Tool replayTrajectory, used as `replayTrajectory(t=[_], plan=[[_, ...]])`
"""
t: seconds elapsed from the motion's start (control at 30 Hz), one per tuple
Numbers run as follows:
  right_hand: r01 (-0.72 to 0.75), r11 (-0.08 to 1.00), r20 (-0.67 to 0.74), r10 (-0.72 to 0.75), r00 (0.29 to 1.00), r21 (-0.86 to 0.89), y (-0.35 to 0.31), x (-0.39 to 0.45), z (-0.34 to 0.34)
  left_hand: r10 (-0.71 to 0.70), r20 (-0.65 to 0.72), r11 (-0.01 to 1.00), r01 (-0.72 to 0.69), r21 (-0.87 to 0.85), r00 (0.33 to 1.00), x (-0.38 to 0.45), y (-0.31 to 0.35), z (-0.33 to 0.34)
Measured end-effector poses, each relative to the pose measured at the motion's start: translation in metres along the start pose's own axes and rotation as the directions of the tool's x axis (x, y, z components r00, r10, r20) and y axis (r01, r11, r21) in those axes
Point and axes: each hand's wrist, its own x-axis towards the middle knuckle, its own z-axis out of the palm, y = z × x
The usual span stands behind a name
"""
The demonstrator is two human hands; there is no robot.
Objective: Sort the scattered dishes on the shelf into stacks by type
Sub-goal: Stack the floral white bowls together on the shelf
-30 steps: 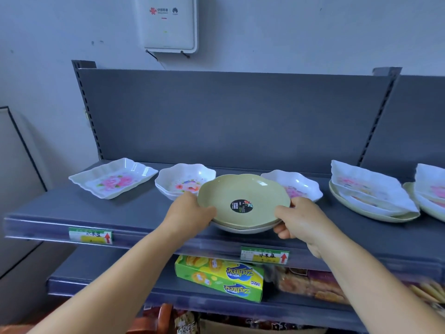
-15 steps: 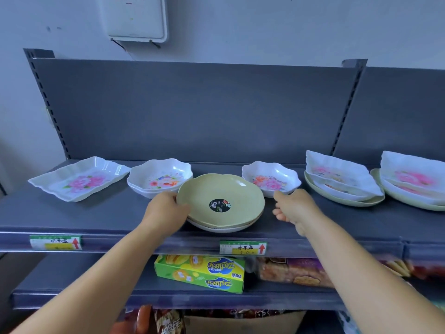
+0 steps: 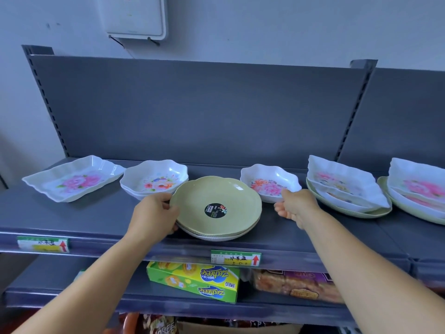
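"Zecheese" is printed twice, upside down, on the green-and-yellow box (image 3: 193,280) on the lower shelf; "SIMPLE DESIGN" is made out on the round black sticker (image 3: 215,210) on the green plate (image 3: 216,203); handwritten characters, "5.00" and a red arrow are carried by the price tag (image 3: 235,257) on the shelf edge; a second price tag (image 3: 43,244) is too blurred to be read.

The grey shelf (image 3: 72,220) carries, from its left end: a rectangular floral tray (image 3: 72,179), stacked floral bowls (image 3: 154,179), round green plates (image 3: 216,206) near the front edge, another floral bowl (image 3: 267,184), then two tray-on-plate piles (image 3: 346,189) towards its right end.
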Motion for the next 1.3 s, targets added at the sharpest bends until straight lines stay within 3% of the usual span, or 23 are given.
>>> replayTrajectory(t=[0.43,0.73,0.83,0.9,1.0,1.13,1.3], plan=[[0.044,0.99,0.064,-0.053,0.997,0.137,-0.033,-0.015,0.003,-0.069,-0.023,0.994,0.067,-0.081,0.997,0.0,0.001,-0.002],[0.204,0.978,0.205,-0.207,0.957,0.036,-0.065,-0.049,-0.003,-0.012,0.038,0.992,0.017,-0.128,0.999,0.018,0.021,0.043],[0.249,0.968,0.256,-0.234,0.938,-0.03,-0.071,-0.057,0.003,0.052,0.006,0.997,-0.052,-0.064,0.999,0.02,0.028,0.039],[0.274,0.959,0.284,-0.244,0.927,-0.07,-0.074,-0.061,0.011,0.088,-0.043,0.989,-0.092,-0.115,0.995,0.02,0.032,0.026],[0.308,0.946,0.342,-0.257,0.904,-0.104,-0.079,-0.066,0.033,0.064,-0.114,0.973,-0.087,-0.213,0.991,0.026,0.033,0.001],[0.373,0.918,0.415,-0.29,0.862,-0.132,-0.09,-0.075,0.072,0.017,-0.187,0.99,-0.043,-0.136,0.982,0.042,0.019,-0.03],[0.468,0.843,0.411,-0.341,0.846,-0.263,-0.099,-0.076,0.121,-0.086,-0.219,0.993,0.065,-0.102,0.972,0.061,-0.005,-0.058]])
